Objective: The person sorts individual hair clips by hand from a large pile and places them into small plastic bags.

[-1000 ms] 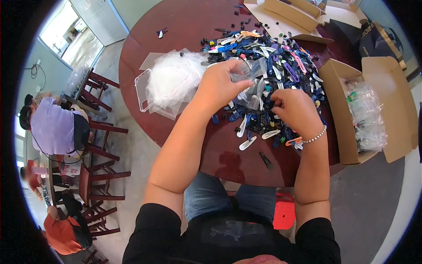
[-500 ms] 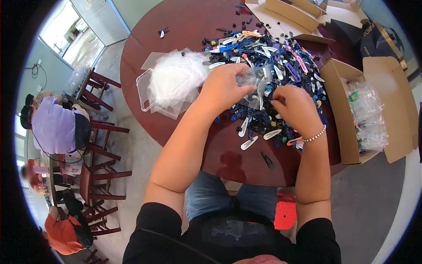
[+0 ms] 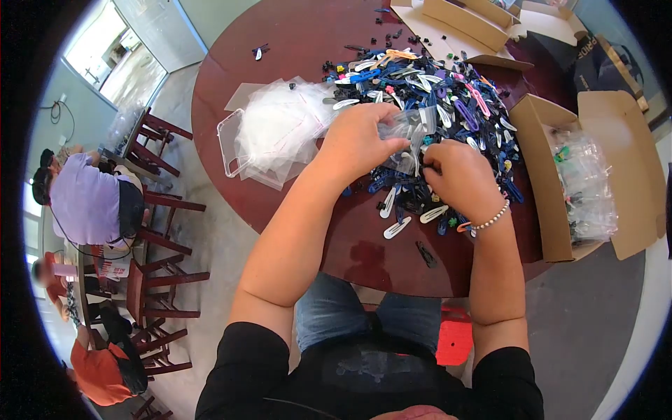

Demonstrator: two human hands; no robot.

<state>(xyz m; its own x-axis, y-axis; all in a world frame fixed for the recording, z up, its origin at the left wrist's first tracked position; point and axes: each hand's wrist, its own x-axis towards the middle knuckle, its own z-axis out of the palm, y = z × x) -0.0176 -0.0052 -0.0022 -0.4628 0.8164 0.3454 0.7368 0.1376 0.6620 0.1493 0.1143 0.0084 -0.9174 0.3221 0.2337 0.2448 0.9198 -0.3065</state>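
Observation:
My left hand (image 3: 362, 138) is closed on a clear plastic bag (image 3: 409, 133), held above a large heap of hair clips (image 3: 420, 77) in blue, black, white and other colours. Some clips show inside the bag. Close to the bag's right side, my right hand (image 3: 458, 175) has its fingers curled together over the heap; anything between them is too small to make out. Left of my left hand, a stack of empty clear bags (image 3: 273, 129) lies on the round dark red table (image 3: 234, 56).
An open cardboard box (image 3: 549, 210) with filled bags (image 3: 586, 185) stands on the right. More cardboard boxes (image 3: 469, 24) lie at the far edge. A red stool (image 3: 455, 339) is below the table. Other people (image 3: 94, 199) sit at far left.
My right hand has moved slightly left, closer to the bag. My left hand and its bag have hardly moved.

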